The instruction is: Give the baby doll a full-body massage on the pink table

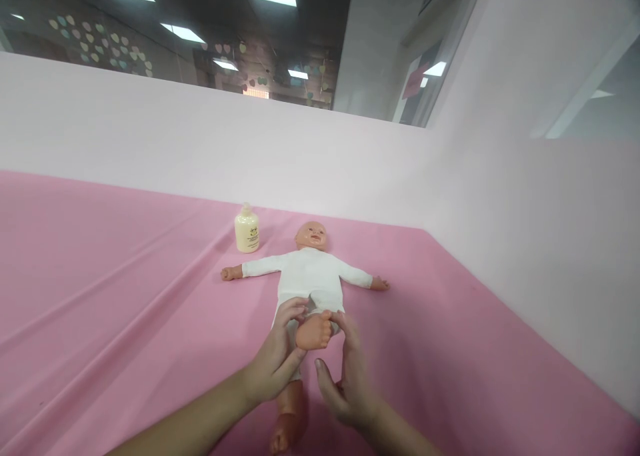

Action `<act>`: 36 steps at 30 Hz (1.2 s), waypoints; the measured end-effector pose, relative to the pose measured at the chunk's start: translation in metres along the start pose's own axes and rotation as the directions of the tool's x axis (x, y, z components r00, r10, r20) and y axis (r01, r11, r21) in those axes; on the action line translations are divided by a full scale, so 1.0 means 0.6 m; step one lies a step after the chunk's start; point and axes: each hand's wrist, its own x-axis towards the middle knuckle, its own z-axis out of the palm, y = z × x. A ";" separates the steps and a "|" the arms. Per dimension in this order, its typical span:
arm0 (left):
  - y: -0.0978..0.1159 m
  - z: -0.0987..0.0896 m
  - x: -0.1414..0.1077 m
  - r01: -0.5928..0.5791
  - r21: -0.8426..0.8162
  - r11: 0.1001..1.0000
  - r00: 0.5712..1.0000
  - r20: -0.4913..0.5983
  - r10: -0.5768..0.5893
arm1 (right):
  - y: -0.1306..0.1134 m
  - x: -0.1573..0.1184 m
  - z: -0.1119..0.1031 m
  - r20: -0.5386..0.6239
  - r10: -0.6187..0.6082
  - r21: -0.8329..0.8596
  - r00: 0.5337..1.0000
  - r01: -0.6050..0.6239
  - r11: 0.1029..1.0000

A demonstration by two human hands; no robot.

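A baby doll (pixel 311 273) in a white long-sleeved suit lies on its back, head away from me and arms spread wide. One of its legs is raised, with the sole of the bare foot (pixel 313 333) facing me. My left hand (pixel 280 353) is closed around that foot's heel and ankle side, thumb below and fingers behind. At the toes, my right hand (pixel 347 369) is curved with thumb and fingers apart, the fingertips touching or very near the toes. The doll's other leg (pixel 290 406) stretches toward me, partly under my left wrist.
A pale yellow pump bottle (pixel 247 231) stands left of the doll's head. Pink cloth (pixel 150 296) with creases covers the table. A white wall (pixel 200 136) with a window above it borders the back, and another wall (pixel 540 243) rises at the right.
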 end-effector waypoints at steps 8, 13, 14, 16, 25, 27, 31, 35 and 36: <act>0.001 0.001 0.000 0.026 -0.030 0.999 0.999 -0.035 -0.027 | 0.000 0.012 0.016 -0.153 -0.066 0.044 0.986 0.073 0.996; -0.002 0.001 -0.002 -0.036 0.005 0.999 0.999 0.036 0.036 | 0.004 0.012 0.024 -0.151 -0.041 0.072 0.988 0.053 0.996; -0.002 0.001 -0.002 -0.047 0.008 0.999 0.998 0.049 0.046 | 0.004 0.012 0.025 -0.146 -0.035 0.074 0.989 0.046 0.996; -0.002 0.001 -0.003 -0.064 0.002 0.998 0.996 0.057 0.064 | 0.004 0.011 0.025 -0.136 -0.019 0.065 0.991 0.028 0.997; -0.001 0.001 -0.001 -0.055 0.001 0.999 0.996 0.065 0.054 | 0.014 0.002 0.020 0.019 0.014 -0.036 1.000 -0.013 0.999; 0.000 0.001 -0.001 -0.045 0.000 0.999 0.997 0.070 0.045 | 0.015 0.005 0.020 0.075 -0.016 -0.064 0.997 0.021 0.998; 0.003 0.003 -0.002 -0.026 0.025 0.999 0.997 0.067 0.024 | 0.009 0.017 0.020 0.158 -0.096 -0.074 0.983 0.108 0.991; 0.003 0.004 -0.004 -0.006 0.046 0.999 0.997 0.077 0.002 | 0.004 0.023 0.020 0.149 -0.104 -0.046 0.983 0.112 0.993; 0.001 0.005 -0.005 0.003 0.041 0.999 0.997 0.079 -0.006 | 0.004 0.023 0.021 0.140 -0.099 -0.036 0.985 0.105 0.994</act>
